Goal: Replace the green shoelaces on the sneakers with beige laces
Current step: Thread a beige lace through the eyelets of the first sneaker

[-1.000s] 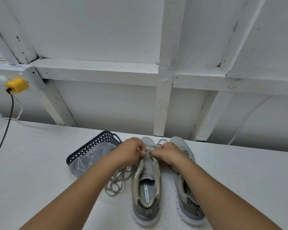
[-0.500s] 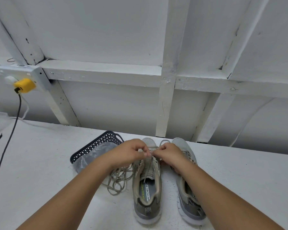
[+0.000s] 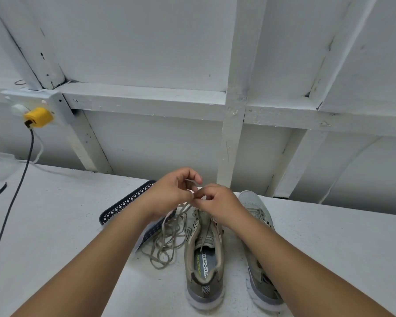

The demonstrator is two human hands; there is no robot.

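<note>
Beige lace [image 3: 169, 239] pinched between our left hand [image 3: 172, 193] and right hand [image 3: 217, 203], fingers curled, above the left sneaker [image 3: 204, 259], right sneaker [image 3: 258, 248] beside, dark basket [image 3: 126, 204] behind.

Mesh-cloth sneakers [image 3: 204, 252], matt painted table [image 3: 55, 225], perforated plastic basket [image 3: 124, 205].

The toe and front eyelets of the middle sneaker [image 3: 204, 255] are hidden behind the right hand [image 3: 217, 202], so the lacing there cannot be read. The right forearm covers most of the second sneaker [image 3: 253, 203] at lower right. The left hand [image 3: 172, 193] and its forearm hide much of the dark mesh basket [image 3: 124, 207]. Where the fingertips meet, the lace [image 3: 167, 245] is too thin to tell which hand pinches it. Both forearms and the black cable [image 3: 14, 197] run off the frame's lower edges.
</note>
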